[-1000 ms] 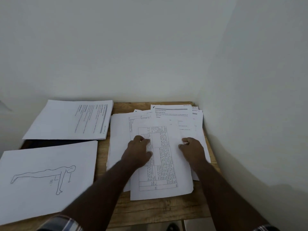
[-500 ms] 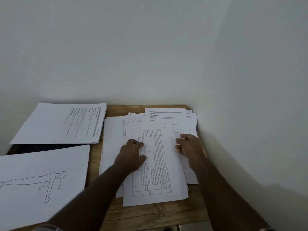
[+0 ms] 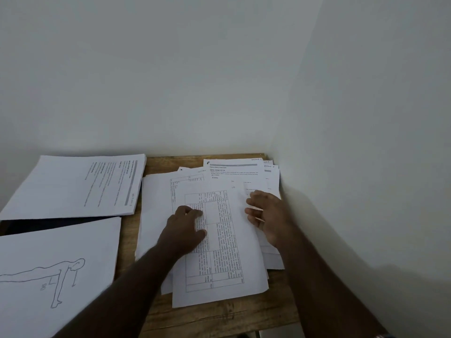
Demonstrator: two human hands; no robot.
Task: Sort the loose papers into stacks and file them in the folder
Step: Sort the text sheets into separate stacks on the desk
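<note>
- The step in hand looks like the sorting: the loose papers (image 3: 156, 215) lie in an untidy, overlapping pile at the centre right of the wooden worktop (image 3: 127, 240), close to the wall corner.
- The left hand (image 3: 186, 230) rests on the top sheet with a printed table (image 3: 219, 245); its fingers are curled lightly and press the paper, pinching nothing as far as I can see.
- The right hand (image 3: 266, 215) is at the right edge of this same sheet, fingers spread and relaxed. I cannot tell whether the fingertips already catch the edge.
- Two piles are already set apart on the left: a text stack (image 3: 73, 189) in the upper left, and a sheet with a line drawing of a figure in a push-up pose (image 3: 56, 272) in the lower left.
- A dark thing (image 3: 48, 225) shows between these two piles; perhaps it is the folder, but I cannot be sure.
- Next move, in my judgement: lift or slide the table sheet free without dragging the sheets under it, then bring it to the pile of its kind.
- Writing: all print is too small or blurred to read; a sheet with a grey header bar (image 3: 234, 169) lies at the far side of the pile, with small handwritten notes at some top corners, not legible.
</note>
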